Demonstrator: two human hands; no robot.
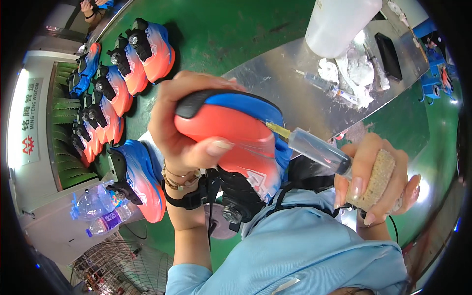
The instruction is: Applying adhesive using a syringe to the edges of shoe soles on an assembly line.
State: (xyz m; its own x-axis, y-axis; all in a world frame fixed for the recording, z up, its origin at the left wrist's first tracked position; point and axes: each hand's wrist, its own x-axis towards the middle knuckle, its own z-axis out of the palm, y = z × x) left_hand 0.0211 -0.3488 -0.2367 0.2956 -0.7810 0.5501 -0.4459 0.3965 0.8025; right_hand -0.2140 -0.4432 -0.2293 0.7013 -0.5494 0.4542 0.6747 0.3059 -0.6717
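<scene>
My left hand (167,115), with a bracelet at the wrist, is wrapped round the heel of a coral and blue shoe (223,128). The shoe lies tilted on its side in the air, its black closure and round dial hanging below. My right hand (364,160) grips a clear syringe (314,146) near its rear end and also holds a tan sponge block (377,179) in its fingers. The syringe's yellowish tip meets the shoe's side where the blue sole edge joins the coral upper. The plunger end is hidden by the fingers.
Several similar shoes (157,51) stand on the green table at the left, one (142,172) close to my left forearm. On a metal sheet (275,73) are a white container (339,24), crumpled tissue (361,71), another syringe (319,82) and a black case (388,56). Bottles (110,220) and a fan (118,265) are lower left.
</scene>
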